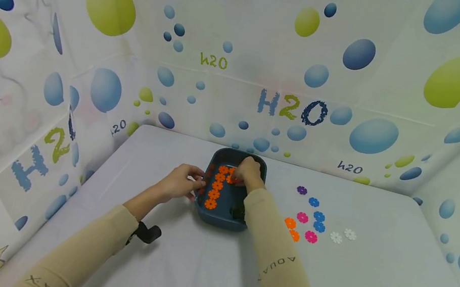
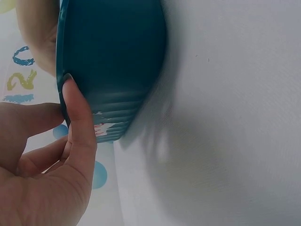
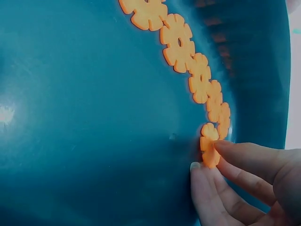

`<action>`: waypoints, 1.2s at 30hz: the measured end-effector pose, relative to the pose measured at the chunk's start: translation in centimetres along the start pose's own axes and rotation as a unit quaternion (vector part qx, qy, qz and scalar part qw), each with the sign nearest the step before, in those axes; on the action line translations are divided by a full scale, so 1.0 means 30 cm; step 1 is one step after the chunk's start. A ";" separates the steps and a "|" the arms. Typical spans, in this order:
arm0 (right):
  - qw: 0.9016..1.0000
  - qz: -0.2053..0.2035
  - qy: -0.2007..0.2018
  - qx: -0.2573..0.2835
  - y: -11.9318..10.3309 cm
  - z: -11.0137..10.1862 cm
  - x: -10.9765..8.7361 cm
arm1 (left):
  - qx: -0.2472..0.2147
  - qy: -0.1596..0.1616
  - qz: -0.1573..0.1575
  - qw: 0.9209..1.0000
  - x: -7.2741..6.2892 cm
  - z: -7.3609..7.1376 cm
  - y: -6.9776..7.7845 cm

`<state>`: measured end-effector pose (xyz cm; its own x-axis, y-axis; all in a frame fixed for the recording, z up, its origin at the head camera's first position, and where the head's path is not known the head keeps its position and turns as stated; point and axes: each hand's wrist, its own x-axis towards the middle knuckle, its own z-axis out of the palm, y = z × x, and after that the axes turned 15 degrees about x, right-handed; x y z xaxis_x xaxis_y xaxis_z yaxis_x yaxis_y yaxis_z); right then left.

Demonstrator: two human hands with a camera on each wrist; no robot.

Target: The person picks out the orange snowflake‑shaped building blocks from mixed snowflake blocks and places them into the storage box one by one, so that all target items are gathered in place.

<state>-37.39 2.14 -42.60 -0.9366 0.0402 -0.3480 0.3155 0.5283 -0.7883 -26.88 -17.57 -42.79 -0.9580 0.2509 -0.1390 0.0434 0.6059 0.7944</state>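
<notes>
A dark teal plastic basin [image 1: 222, 223] stands on the white-covered table. My left hand [image 1: 180, 183] pinches its left rim between thumb and fingers, as the left wrist view shows of the basin wall [image 2: 113, 56]. Inside lies a row of several orange flower-shaped discs [image 1: 214, 194] along the left side. My right hand [image 1: 251, 172] reaches into the far part of the basin. In the right wrist view its thumb and fingers pinch one orange flower-shaped disc [image 3: 209, 134] at the far end of the row, against or beside the last disc [image 3: 224, 120].
Right of the basin, loose flower-shaped discs lie on the table: a purple one [image 1: 302, 190], blue ones [image 1: 319, 217], pink ones [image 1: 311, 237], orange ones [image 1: 290, 223] and white ones [image 1: 335, 237]. A printed sheet [image 1: 238, 99] with dots hangs behind the table.
</notes>
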 end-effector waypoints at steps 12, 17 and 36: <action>0.999 -0.020 -0.025 -0.039 -0.011 -0.032 -0.016 | 0.009 -0.001 0.014 1.000 -0.011 -0.005 0.010; 0.995 -0.072 -0.049 -0.055 -0.056 -0.086 -0.070 | 0.007 -0.001 0.012 1.000 -0.009 -0.012 0.006; 0.972 -0.199 -0.095 -0.079 -0.024 -0.358 -0.255 | 0.002 -0.002 0.000 1.000 -0.010 -0.003 0.010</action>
<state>-32.10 10.57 -33.93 -0.9299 -0.3439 -0.1307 -0.1074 0.5936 -0.7976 -26.60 -17.53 -42.46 -0.9570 0.2531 -0.1417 0.0436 0.6087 0.7922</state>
